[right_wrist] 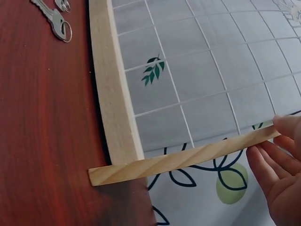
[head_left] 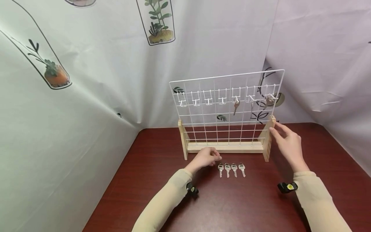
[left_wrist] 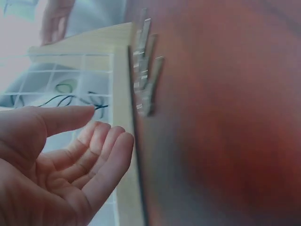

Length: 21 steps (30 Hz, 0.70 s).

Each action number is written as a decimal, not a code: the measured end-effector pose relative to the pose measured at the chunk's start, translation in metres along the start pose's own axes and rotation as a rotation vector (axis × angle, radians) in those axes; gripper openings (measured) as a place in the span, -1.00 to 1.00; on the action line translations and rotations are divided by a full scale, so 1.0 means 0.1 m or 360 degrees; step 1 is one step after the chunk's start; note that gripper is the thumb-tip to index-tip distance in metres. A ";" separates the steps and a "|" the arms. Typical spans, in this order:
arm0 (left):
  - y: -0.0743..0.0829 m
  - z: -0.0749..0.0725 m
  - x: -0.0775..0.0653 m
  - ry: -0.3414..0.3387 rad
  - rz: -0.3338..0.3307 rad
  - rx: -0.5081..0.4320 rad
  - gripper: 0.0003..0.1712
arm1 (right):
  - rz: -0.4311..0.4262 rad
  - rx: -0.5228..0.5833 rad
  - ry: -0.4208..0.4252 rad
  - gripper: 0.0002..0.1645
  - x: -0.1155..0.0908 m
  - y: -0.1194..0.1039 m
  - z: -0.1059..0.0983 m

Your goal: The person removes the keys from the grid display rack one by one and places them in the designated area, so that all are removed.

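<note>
L grip (head_left: 206, 157) hangs loosely curled, thumb apart from fingertips, nothing in it; R grip (head_left: 288, 145) pinches R post (head_left: 268, 145) of rack (head_left: 226, 148), thumb opp. fingers. Four keys (head_left: 227, 168) lie on desk (head_left: 249, 206) just R of L grip's fingertips, so L is nearer; long axes run approx. front-to-back, heads twd. rack. Look: silver, flat, ringed, in a neat L-to-R row.
</note>
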<state>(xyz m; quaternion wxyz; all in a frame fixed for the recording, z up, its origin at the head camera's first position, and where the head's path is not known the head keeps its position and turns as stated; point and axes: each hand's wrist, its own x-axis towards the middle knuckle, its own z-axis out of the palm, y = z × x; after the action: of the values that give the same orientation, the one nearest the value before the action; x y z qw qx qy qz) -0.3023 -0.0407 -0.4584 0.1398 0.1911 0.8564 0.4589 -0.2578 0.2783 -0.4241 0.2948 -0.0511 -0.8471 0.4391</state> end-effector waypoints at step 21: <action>0.69 -0.46 0.22 0.0426 0.0547 -0.0151 -0.66 | 0.0068 -0.0006 0.0022 -0.44 -0.10 0.04 0.02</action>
<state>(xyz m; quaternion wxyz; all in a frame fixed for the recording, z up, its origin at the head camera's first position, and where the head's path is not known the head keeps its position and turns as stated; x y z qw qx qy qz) -0.3271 -0.0297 -0.3775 -0.0466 0.2647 0.7997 0.5369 -0.2516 0.2756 -0.4330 0.2909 -0.0728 -0.8447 0.4433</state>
